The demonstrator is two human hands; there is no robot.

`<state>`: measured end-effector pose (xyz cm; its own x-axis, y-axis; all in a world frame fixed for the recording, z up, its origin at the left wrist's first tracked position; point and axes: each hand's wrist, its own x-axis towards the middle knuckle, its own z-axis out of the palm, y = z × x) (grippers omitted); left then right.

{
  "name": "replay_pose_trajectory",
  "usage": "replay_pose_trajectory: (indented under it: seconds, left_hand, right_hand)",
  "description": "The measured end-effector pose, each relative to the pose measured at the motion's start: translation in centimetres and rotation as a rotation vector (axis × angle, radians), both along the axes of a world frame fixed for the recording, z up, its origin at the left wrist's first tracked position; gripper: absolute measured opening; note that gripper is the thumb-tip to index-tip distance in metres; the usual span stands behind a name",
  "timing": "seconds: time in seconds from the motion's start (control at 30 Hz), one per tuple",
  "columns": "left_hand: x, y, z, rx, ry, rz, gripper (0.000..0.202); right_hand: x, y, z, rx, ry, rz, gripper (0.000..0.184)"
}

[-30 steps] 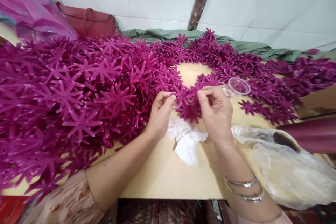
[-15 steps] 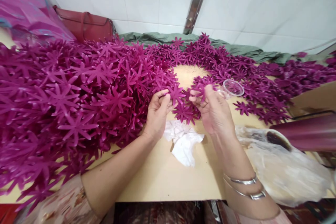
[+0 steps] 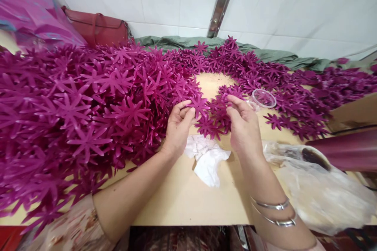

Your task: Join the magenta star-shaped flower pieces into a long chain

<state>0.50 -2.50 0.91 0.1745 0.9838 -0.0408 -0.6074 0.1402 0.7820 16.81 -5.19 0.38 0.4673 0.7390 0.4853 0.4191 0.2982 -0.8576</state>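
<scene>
Between the thumb and fingers of my left hand (image 3: 178, 127) is a magenta artificial flower piece (image 3: 199, 107), star-shaped with long narrow petals. My right hand (image 3: 245, 127) faces it from the right, its fingers curled and the thumb close to the index finger. Whatever those fingertips pinch is too small or hidden to make out. Below and between the hands lie more loose flower pieces (image 3: 208, 126). To the left rises a large heap of the same magenta flowers (image 3: 88, 106), close against my left hand.
A crumpled white tissue (image 3: 207, 166) lies on the table (image 3: 188, 204) between my forearms. A clear plastic cup (image 3: 264, 98) rests among flowers right of my right hand. Farther right are a plastic bag (image 3: 321, 196) and a magenta roll (image 3: 347, 149). A red handbag (image 3: 96, 27) stands behind the heap.
My right hand has turned and drawn slightly right. The flower piece seen at its fingertips before no longer shows clearly there. My left hand keeps its piece almost in place.
</scene>
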Motion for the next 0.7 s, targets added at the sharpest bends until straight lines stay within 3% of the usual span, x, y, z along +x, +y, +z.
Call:
replay_pose_trajectory:
  seconds: [0.1, 0.23, 0.33, 0.53, 0.7]
  left_hand:
    - [0.0, 0.0, -0.2, 0.025, 0.027, -0.001, 0.037]
    - [0.1, -0.1, -0.3, 0.055, 0.042, -0.067, 0.038]
    - [0.0, -0.2, -0.2, 0.066, 0.064, -0.138, 0.039]
    - [0.0, -0.3, 0.0, 0.077, 0.100, -0.166, 0.038]
    - [0.1, -0.3, 0.1, 0.067, 0.098, -0.124, 0.034]
  right_hand:
    - [-0.9, -0.6, 1.1, 0.027, -0.136, -0.124, 0.043]
    - [-2.5, -1.2, 2.8, 0.059, -0.413, -0.107, 0.022]
    - [-2.9, -1.2, 2.9, 0.033, -0.506, -0.073, 0.008]
    - [-2.8, -1.1, 2.4, 0.044, -0.513, -0.009, 0.008]
    - [-2.9, -1.2, 2.5, 0.011, -0.298, 0.109, 0.011]
